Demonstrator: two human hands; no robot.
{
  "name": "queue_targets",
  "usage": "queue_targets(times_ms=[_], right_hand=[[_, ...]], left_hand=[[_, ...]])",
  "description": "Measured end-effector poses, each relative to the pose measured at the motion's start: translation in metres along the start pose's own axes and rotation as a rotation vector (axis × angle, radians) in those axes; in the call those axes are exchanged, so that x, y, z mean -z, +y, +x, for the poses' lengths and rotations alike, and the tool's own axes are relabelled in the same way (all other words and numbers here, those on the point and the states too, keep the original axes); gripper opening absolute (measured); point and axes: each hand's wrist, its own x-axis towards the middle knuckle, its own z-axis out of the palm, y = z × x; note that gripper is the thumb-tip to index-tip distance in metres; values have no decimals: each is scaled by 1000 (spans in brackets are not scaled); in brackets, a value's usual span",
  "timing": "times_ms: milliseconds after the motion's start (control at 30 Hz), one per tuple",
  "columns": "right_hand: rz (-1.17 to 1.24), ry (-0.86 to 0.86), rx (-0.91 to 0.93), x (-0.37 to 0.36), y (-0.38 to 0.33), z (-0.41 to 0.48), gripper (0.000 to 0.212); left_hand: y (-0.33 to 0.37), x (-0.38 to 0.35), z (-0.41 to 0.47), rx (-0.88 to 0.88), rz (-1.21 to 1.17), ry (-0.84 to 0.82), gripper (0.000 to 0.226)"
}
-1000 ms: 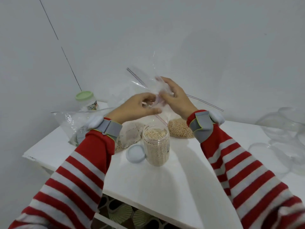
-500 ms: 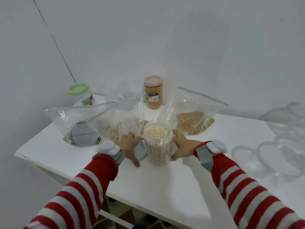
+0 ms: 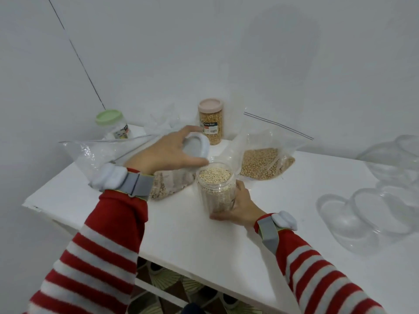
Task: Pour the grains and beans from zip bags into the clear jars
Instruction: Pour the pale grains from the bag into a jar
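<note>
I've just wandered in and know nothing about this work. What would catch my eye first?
In the middle of the white table stands an open jar filled nearly to the brim with pale grains, gripped by the right hand. Just beyond it, to the left, the left hand holds a white lid. Behind the jar on the right lies a clear bag of beans.

my jar (image 3: 215, 193): clear smooth plastic | lid (image 3: 197, 146): matt plastic | zip bag of beans (image 3: 272, 134): thin, shiny, crinkly plastic | table (image 3: 204, 245): smooth, matt | my sleeves (image 3: 108, 234): soft fuzzy cloth | my wrist band (image 3: 136, 185): flat woven cloth
</note>
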Motion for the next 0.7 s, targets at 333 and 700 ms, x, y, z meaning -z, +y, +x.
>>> queue_targets(times_ms=[333,700], right_hand=[[-89,113,-82,-15,-3,-6,113],[-154,231,-62,-29,-11,-9,103]], left_hand=[[65,-57,17,59,582,-55,63],[80,-45,1,-143,-317,-62,52]])
